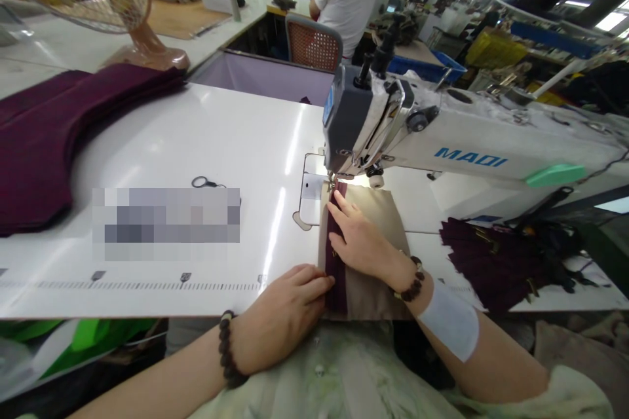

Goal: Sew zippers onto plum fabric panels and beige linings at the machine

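A tan fabric piece (381, 222) with a dark maroon strip (337, 262) along its left edge lies under the head of a white sewing machine (472, 144). My right hand (361, 239) lies flat on the strip and the tan fabric, fingers stretched toward the needle. At the table's front edge my left hand (289, 304) has its fingers curled and pressed against the near end of the maroon strip. Both wrists wear dark bead bracelets. A white patch sits on my right forearm.
Maroon fabric (44, 137) is piled at the left of the white table (196, 144). Small snips (206, 182) lie mid-table. More maroon pieces (496, 255) are heaped at the right. A fan (113, 0) stands at back left. Another person (346, 3) sits ahead.
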